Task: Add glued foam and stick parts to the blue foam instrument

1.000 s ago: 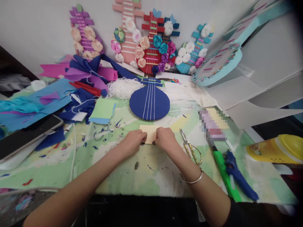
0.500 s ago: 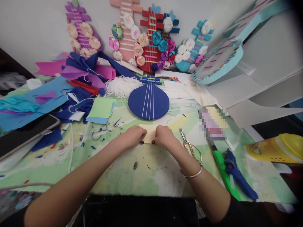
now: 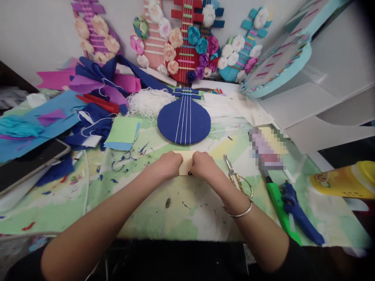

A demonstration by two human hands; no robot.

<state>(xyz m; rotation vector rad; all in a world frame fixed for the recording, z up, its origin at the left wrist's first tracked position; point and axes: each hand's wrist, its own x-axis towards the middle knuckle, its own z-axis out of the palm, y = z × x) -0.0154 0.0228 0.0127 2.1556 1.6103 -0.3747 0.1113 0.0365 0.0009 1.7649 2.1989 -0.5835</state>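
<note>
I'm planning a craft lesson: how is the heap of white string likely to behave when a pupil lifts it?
The white string will probably sag floppily, as it lies in loose, curling loops. It looks light for its bulk, being thin strands heaped loosely. Pulling one strand may drag others, since they cross in a tangle.

Scissors (image 3: pixel 238 177) lie left of the glue gun (image 3: pixel 300 212).

The left hand (image 3: pixel 170 164) and right hand (image 3: pixel 202 165) pinch opposite sides of a yellow paper (image 3: pixel 185 164) over the bench (image 3: pixel 181 222), just on the near side of the blue guitar (image 3: pixel 199 121). Scissors (image 3: pixel 233 172) lie to the right; white string (image 3: pixel 150 103) lies piled at the far left of the guitar.
</note>
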